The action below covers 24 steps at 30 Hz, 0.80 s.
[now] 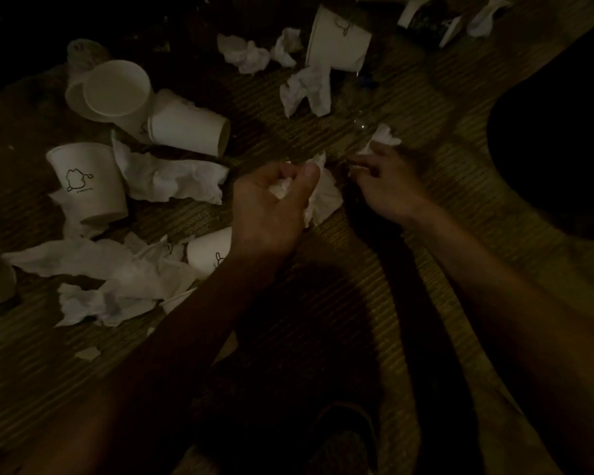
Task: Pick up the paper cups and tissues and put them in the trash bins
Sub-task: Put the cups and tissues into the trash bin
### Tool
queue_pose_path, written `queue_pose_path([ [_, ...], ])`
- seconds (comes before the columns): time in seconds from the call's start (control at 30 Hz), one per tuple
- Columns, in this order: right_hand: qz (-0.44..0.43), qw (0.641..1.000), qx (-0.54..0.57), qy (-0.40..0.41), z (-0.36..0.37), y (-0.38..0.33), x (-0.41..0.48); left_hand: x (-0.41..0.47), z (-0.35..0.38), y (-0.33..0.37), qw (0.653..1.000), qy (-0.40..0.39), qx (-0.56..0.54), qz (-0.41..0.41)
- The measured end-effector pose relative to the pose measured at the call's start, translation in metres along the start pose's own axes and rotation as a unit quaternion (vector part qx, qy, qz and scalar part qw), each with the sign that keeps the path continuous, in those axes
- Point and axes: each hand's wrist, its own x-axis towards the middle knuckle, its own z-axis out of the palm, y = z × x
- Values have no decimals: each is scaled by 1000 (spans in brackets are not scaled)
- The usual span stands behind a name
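Your left hand (275, 204) has its fingers curled tight round a crumpled tissue (326, 197). Your right hand (388, 183) pinches a smaller tissue (384, 137) just beside it, low over the mat (460, 173). Paper cups (186, 126) lie scattered off to your left.

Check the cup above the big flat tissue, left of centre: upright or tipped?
Tipped. The cup lies on its side, open mouth facing right.

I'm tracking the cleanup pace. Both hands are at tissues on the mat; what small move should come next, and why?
Probably the right hand should pinch the small tissue at its fingertips and lift it. The left hand already grips a crumpled tissue, while the right hand is blurred, so whether it has a hold yet is unclear.
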Motion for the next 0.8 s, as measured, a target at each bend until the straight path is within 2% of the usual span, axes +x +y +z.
queue_pose_path([
  [0.1, 2, 1000, -16, 25, 4, 6, 4, 3, -2, 3, 1000, -6, 7, -1],
  [0.23, 6, 996, 32, 82, -1, 10, -3, 5, -4, 3, 1000, -6, 26, -2],
  [0.3, 76, 985, 118, 100, -5, 11, -8, 6, -5, 3, 1000, -7, 20, -17],
  [0.4, 169, 930, 313, 95, -18, 4, -23, 5, -4, 5, 999, -13, 14, -37],
  [0.5, 139, 886, 440, 54, -29, -11, -47, 3, -2, 9, 999, -23, 27, -37],
  [0.6, 101, 852, 513, 10, -36, -32, -69, -1, -2, 16, 999, -33, 29, -30],
  [0.7, 75, 837, 542, -27, -36, -52, -86, -7, -3, 28, 997, -75, -17, -26],
  [0.8, 46, 842, 536, -42, -26, -74, -96, -14, -9, 39, 992, -125, -24, 5],
])
